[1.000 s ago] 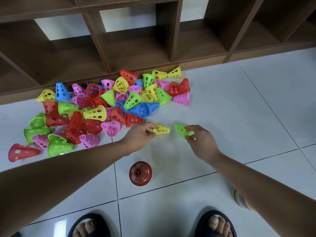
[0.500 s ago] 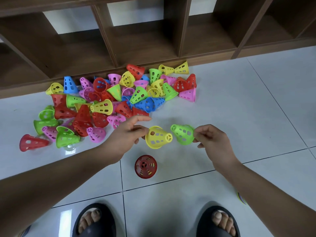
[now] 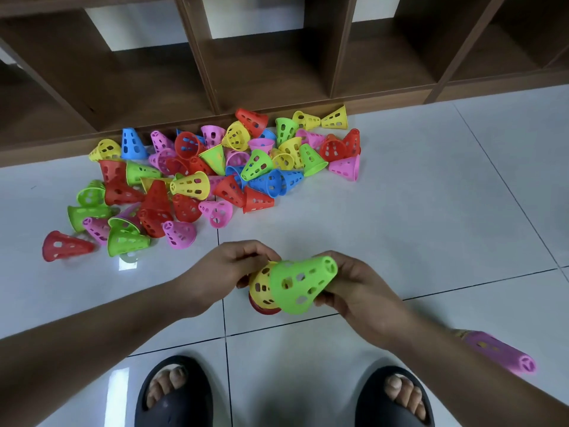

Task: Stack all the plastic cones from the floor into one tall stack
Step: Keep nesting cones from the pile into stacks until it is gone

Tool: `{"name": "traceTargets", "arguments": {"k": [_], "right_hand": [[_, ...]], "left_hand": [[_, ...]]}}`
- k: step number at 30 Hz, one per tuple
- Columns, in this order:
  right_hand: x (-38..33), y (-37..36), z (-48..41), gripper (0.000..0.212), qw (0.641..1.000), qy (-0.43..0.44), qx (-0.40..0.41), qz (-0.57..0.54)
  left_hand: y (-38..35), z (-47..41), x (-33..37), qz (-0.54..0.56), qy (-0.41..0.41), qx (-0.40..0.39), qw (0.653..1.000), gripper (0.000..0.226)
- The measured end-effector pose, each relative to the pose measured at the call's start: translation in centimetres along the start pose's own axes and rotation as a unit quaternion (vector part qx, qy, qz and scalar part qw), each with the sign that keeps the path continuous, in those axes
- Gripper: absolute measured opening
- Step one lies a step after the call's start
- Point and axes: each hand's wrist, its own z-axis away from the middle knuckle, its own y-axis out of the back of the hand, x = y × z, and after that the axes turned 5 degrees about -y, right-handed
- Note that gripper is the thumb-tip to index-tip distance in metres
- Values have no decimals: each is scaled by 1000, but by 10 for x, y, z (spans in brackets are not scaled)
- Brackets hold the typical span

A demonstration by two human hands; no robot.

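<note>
Green perforated plastic cone (image 3: 303, 285) is gripped near its narrow end by the curled fingers of the right hand (image 3: 354, 291), above the white tiled floor (image 3: 400, 211). Its wide rim overlaps a yellow perforated plastic cone (image 3: 260, 286), which is pinched by the left hand (image 3: 234, 269); whether the two are nested cannot be told. A red plastic cone (image 3: 261, 308) beneath them is mostly hidden. A loose heap of multicoloured plastic cones (image 3: 215, 174) lies further out, against a brown wooden shelf unit (image 3: 277, 72). A blurred pink cone stack (image 3: 505, 354) is partly covered by the right forearm. Two dark slippers (image 3: 174, 392) are cut off at the lower edge.
</note>
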Motion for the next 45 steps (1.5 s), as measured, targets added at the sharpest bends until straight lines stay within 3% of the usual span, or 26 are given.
{"name": "traceTargets", "arguments": {"k": [8, 14, 18, 22, 28, 35, 45], "right_hand": [[23, -18, -8, 9, 984, -23, 102, 143], [34, -23, -13, 8, 976, -59, 118, 175], [43, -19, -12, 13, 969, -120, 93, 196], [56, -17, -10, 19, 971, -162, 70, 160], [61, -10, -10, 55, 978, -169, 88, 86], [57, 30, 2, 53, 977, -137, 150, 70], [64, 78, 21, 62, 971, -103, 216, -12]], "left_hand": [[-4, 6, -27, -73, 38, 59, 995, 17], [1, 12, -46, -65, 100, 73, 990, 12], [0, 14, -57, -2, 172, 60, 983, 26], [-3, 10, -69, 51, 212, 54, 974, 41], [-23, -5, -74, 100, 222, 75, 967, 46], [-58, -48, -57, 141, 216, 57, 964, 52], [-130, -103, -37, 86, 182, -24, 979, 53]]}}
